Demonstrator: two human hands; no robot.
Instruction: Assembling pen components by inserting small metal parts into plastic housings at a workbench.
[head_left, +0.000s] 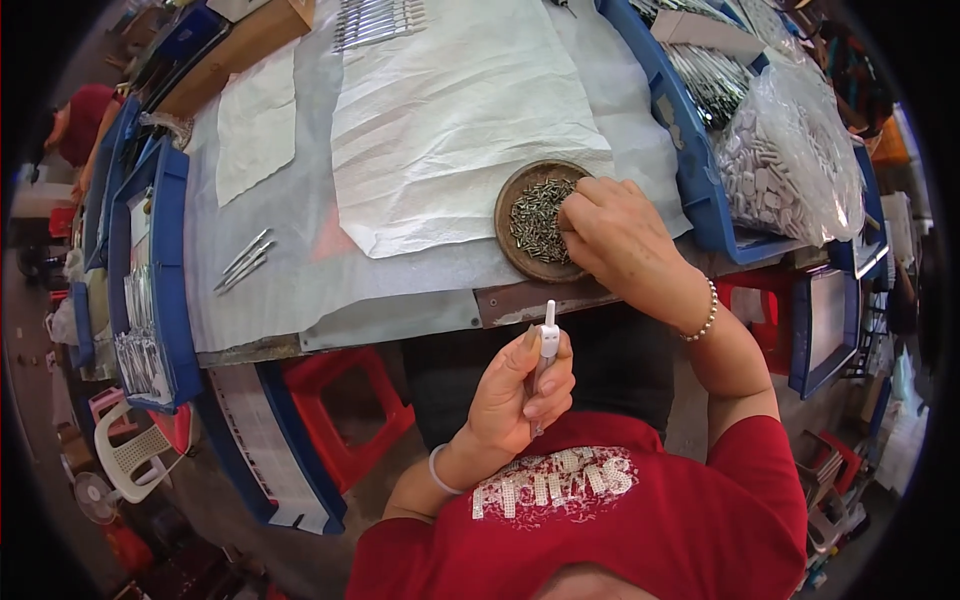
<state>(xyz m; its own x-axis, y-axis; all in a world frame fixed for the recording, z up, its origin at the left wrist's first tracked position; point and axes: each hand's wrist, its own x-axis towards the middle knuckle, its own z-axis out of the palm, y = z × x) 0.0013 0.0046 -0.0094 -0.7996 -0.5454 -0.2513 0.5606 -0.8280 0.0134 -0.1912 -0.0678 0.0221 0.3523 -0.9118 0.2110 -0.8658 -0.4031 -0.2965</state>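
My left hand (505,392), raised in front of my chest, is wrapped round a slim pen-like piece (549,342). That piece stands nearly upright, with a wide white collar and a narrow white tip pointing up; its lower part is mostly behind my fingers. My right hand (625,238) reaches over the right side of a round brown bowl (507,238). Its thumb and fingers are closed together at the bowl's contents, and what they pinch is hidden. Many small metal pins (538,222) fill the bowl, which sits at the table's near edge.
White paper sheets (450,130) cover the table. Several silver pen-like pieces (245,262) lie at left; more stand in a row (380,22) at the far edge. A blue tray (715,225) at right holds metal rods and a bag of white parts (775,170). Blue trays (178,300) flank the left.
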